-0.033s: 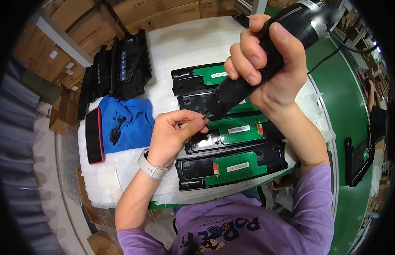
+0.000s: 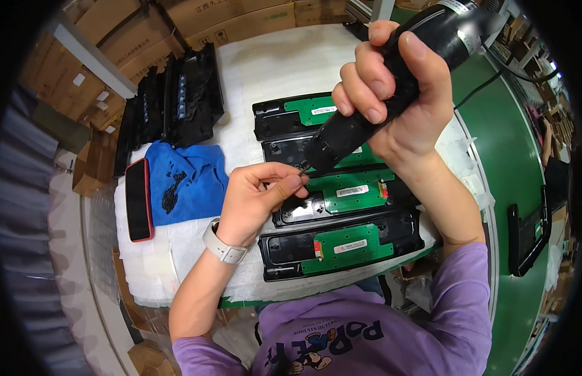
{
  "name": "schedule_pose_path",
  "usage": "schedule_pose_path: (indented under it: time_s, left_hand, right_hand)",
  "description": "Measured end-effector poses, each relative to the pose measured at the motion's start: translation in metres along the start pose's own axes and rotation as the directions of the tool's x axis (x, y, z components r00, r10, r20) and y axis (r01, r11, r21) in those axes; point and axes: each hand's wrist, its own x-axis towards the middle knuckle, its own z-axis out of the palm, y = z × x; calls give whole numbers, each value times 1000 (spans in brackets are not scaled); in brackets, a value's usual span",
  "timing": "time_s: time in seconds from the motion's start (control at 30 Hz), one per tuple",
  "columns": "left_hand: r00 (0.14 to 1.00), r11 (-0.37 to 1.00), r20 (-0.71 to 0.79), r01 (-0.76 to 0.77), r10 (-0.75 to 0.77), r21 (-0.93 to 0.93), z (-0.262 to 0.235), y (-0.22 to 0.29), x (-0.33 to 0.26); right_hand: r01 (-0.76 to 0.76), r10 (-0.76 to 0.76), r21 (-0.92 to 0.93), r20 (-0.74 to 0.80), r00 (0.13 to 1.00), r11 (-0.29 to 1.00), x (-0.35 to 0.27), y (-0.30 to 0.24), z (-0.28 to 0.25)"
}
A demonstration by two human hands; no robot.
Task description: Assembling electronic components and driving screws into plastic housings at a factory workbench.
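within right hand (image 2: 419, 116), power tool (image 2: 344, 141)

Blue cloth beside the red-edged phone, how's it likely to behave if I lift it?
The blue cloth is probably floppy, since it lies in rumpled folds. The small black screws heaped on it would likely slide and scatter.

Right fingers (image 2: 373, 81) around a black screwdriver (image 2: 342, 145), left fingers (image 2: 293, 182) together at its bit (image 2: 304, 168), above circuit boards (image 2: 356, 193)

Stacked cardboard boxes (image 2: 253, 24), green floor (image 2: 494, 131), blue-grey curtain (image 2: 31, 219)
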Motion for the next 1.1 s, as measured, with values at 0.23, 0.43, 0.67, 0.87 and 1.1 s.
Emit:
schedule_pose_path:
  time_s: [0.23, 0.43, 0.67, 0.87, 1.1]
  left_hand:
    - [997, 990, -69, -31, 41, 136, 0, 8, 0]
    - [943, 857, -311, -253, 116, -448, -32, 1, 14]
    - [930, 899, -340, -263, 139, -350, -18, 5, 13]
    - [941, 922, -319, -217, 110, -322, -23, 4, 14]
    - [964, 921, -265, -127, 27, -368, -20, 2, 17]
  right_hand:
    - [-79, 85, 92, -54, 995, 993, 6, 3, -4]
    - [-79, 117, -344, 90, 989, 936, -2, 22, 3]
    - [-56, 123, -380, 156, 980, 923, -1, 24, 8]
    - [-49, 105, -383, 129, 986, 922, 2, 19, 6]
    - [-32, 111, -422, 163, 980, 906, -1, 29, 4]
